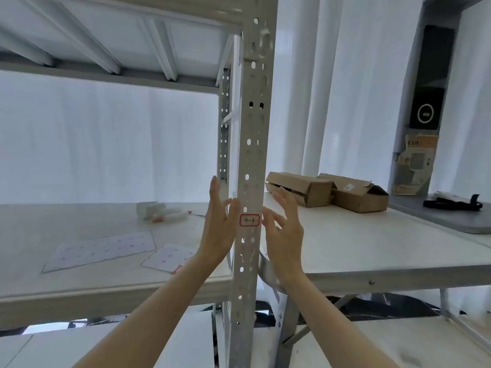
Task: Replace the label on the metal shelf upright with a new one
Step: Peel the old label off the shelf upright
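Observation:
A pale grey perforated metal upright (pixel 252 160) runs top to bottom through the middle of the view. A small white label with a red border (pixel 249 220), handwritten "4-1", is stuck on its front face. My left hand (pixel 219 224) is just left of the label, fingers straight and upward, thumb near the label's edge. My right hand (pixel 285 229) is just right of the upright, fingers spread and curled toward the label. Neither hand holds anything. Two sticker sheets (pixel 106 248) (pixel 170 257) lie on the shelf behind.
White marker pens and a packet (pixel 162 212) rest on the shelf board (pixel 79 288) to the left. Two open cardboard boxes (pixel 326 192) sit on the white table (pixel 372 248) to the right. A second shelf unit with a black strap (pixel 451 203) stands at far right.

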